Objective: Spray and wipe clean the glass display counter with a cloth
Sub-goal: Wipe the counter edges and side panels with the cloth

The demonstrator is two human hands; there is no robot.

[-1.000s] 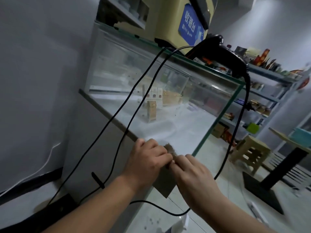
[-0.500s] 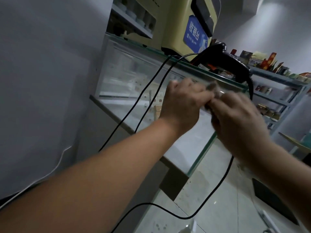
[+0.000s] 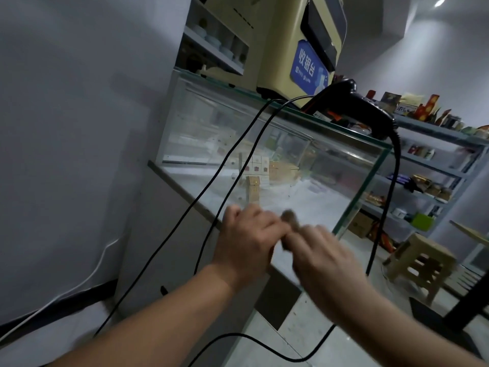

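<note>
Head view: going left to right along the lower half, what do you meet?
white cable → left hand → cloth → right hand → plastic stool

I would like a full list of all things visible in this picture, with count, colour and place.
glass display counter: one, clear with green edges, centre
cloth: one, brown, between both hands at the glass front
cables: several, black, hanging across the glass
barcode scanner: one, black, on the counter top
cash register: one, beige with blue sign, on the counter top
small boxes: several, tan and white, inside the counter
stool: one, beige, floor at right
goods shelves: grey, stocked, right background
left hand: one, gripping the cloth
right hand: one, blurred, gripping the cloth
</note>
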